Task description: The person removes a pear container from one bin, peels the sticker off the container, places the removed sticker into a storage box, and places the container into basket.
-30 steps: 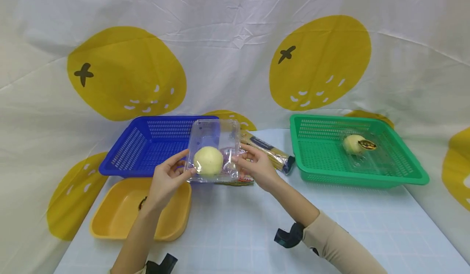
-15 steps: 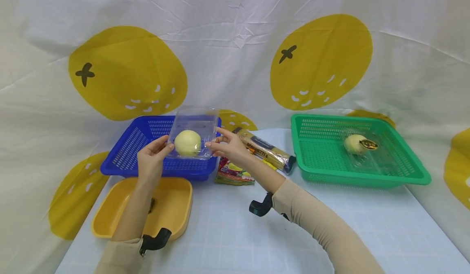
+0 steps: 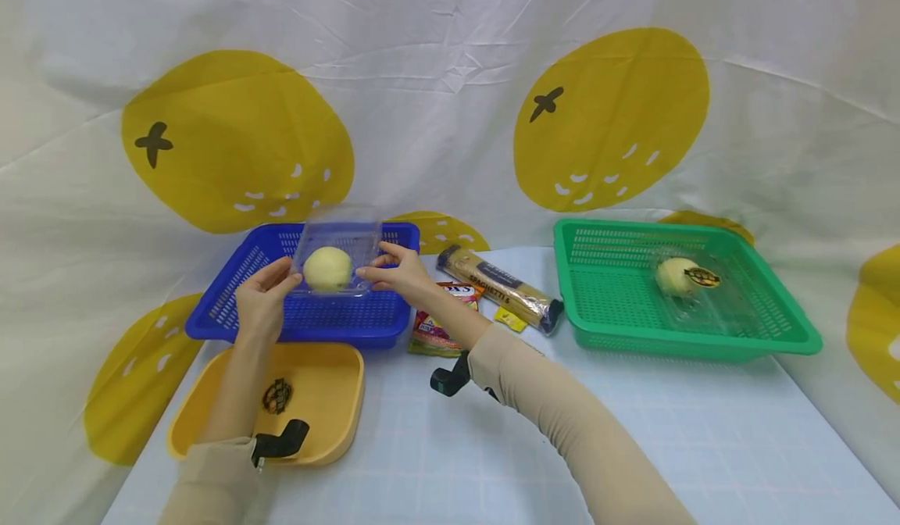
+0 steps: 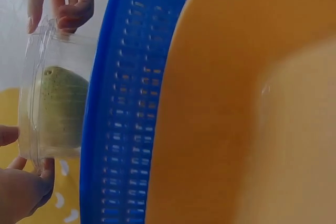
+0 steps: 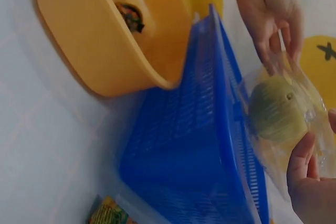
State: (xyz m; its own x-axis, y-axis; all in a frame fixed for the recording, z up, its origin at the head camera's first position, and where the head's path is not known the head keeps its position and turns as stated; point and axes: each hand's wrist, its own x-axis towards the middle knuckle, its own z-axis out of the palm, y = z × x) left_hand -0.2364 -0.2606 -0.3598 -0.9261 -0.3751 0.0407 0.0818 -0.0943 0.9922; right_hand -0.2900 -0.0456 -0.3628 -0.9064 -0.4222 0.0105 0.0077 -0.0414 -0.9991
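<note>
Both hands hold a clear plastic clamshell box (image 3: 344, 237) over the blue basket (image 3: 337, 323), its lid side raised toward the back. Inside it sits a round, pale yellow-green fruit (image 3: 327, 269), whose small stem dent shows in the right wrist view. My left hand (image 3: 260, 302) pinches the box's left edge between thumb and fingers. On the opposite edge, my right hand (image 3: 402, 275) grips with its thumb in front. In the left wrist view the box (image 4: 73, 45) overlaps the basket's rim (image 4: 97, 98).
A yellow tub (image 3: 319, 408) with a dark round sticker (image 3: 277, 396) stands in front of the basket. Right of the basket lie a spaghetti pack (image 3: 499, 287), a colourful snack bag (image 3: 432, 333) and a small yellow packet (image 3: 510, 319). A green basket (image 3: 612, 341) holds another boxed fruit (image 3: 676, 276).
Both hands have carried the boxed fruit leftward and slightly back, from near the basket's right end to over its middle. The spaghetti pack and snack bag have come into fuller view.
</note>
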